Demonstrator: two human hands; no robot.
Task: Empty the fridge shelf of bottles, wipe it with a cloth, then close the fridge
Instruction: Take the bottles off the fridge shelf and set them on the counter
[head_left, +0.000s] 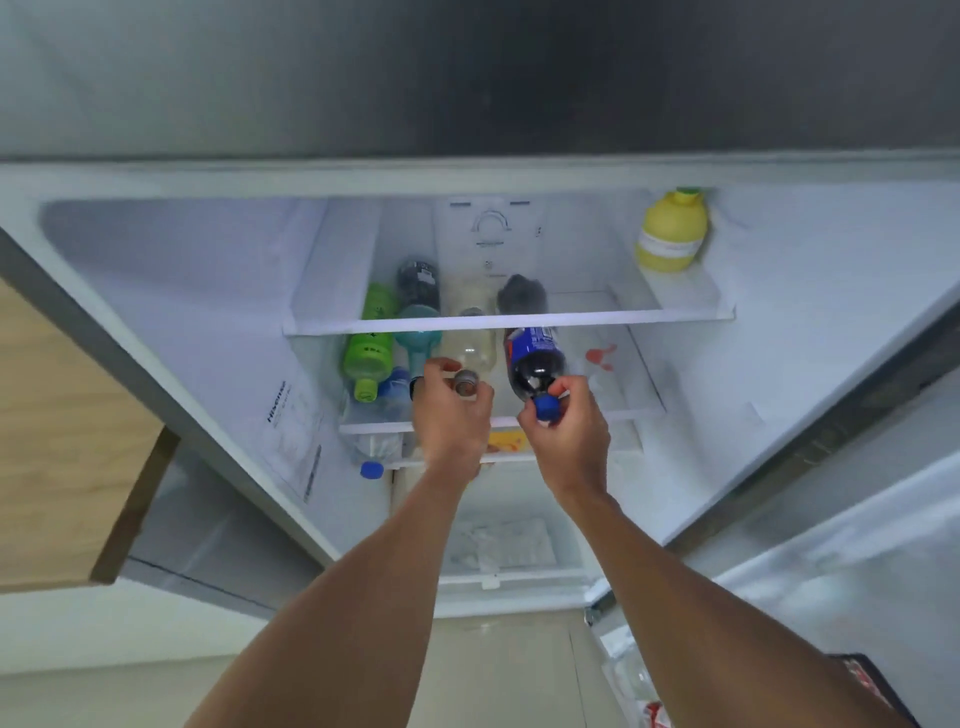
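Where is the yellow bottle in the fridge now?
In the head view, the yellow bottle stands alone at the right end of the upper shelf, above the lying bottles.

**Non-task items in view, fridge open**

- Pale wooden cabinet panel with a darker edge: far left, just beside the fridge outer wall.
- Squat yellow plastic jar with a green lid and a white label: upper right corner of the interior, on the top ledge, upright.
- White temperature dial panel: centre of the rear wall.
- White printed sticker, "Hisense" legible: left inner wall.
- Small red mark: right part of the middle level; nature unclear.
- Yellow-orange packet: next level down, mostly hidden.
- Clear drawer with pale contents: bottom.
- Beige floor: below.
- Red-and-white packaging: bottom right edge, blurred.
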